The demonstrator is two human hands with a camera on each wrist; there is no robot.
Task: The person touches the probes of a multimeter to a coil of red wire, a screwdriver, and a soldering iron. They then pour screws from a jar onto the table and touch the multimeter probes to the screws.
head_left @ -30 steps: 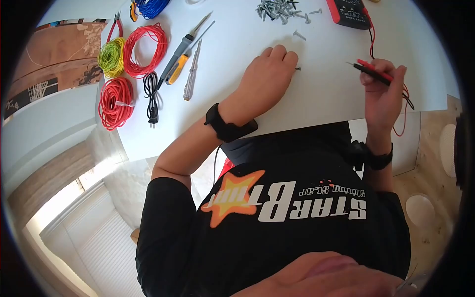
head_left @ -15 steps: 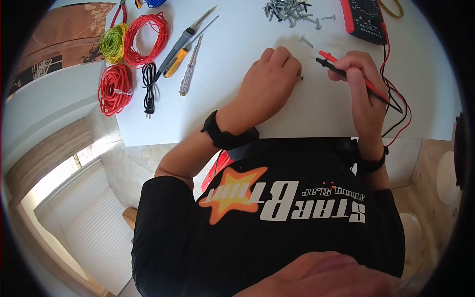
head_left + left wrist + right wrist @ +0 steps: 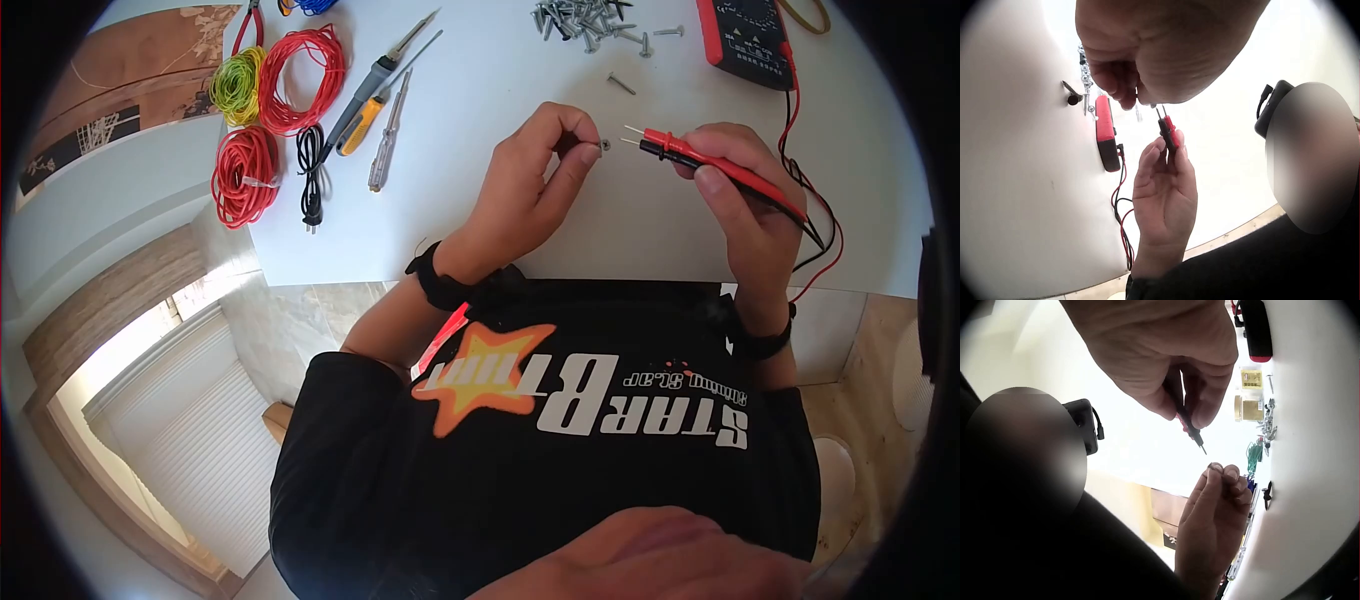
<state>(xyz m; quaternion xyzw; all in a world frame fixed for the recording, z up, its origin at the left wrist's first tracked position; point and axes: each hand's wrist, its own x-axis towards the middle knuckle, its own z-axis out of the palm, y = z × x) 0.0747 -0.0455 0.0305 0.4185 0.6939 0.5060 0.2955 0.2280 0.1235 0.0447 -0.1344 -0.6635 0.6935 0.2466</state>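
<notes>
My left hand (image 3: 530, 185) pinches a small screw (image 3: 605, 145) between thumb and forefinger. Only its silvery end sticks out, the rest being hidden by the fingers. Across from it, my right hand (image 3: 760, 200) grips a red test probe (image 3: 690, 146) and a black test probe (image 3: 655, 149) side by side. Their bare metal tips point at the screw, a small gap away in the head view. The probes' red and black leads run to the multimeter (image 3: 752, 45) at the upper right. A loose screw (image 3: 622, 84) lies on the white table beyond the hands.
A pile of screws (image 3: 580, 22) lies at the back. On the left are red wire coils (image 3: 245, 178), a yellow-green coil (image 3: 235, 90), a soldering iron (image 3: 362, 98), a yellow-handled screwdriver (image 3: 362, 124), a clear-handled screwdriver (image 3: 384, 158) and a black plug (image 3: 311, 212).
My left hand has turned, bringing thumb and the pinched screw into sight. My right hand came in from the right with the probes, their tips now level and pointing left at the screw.
</notes>
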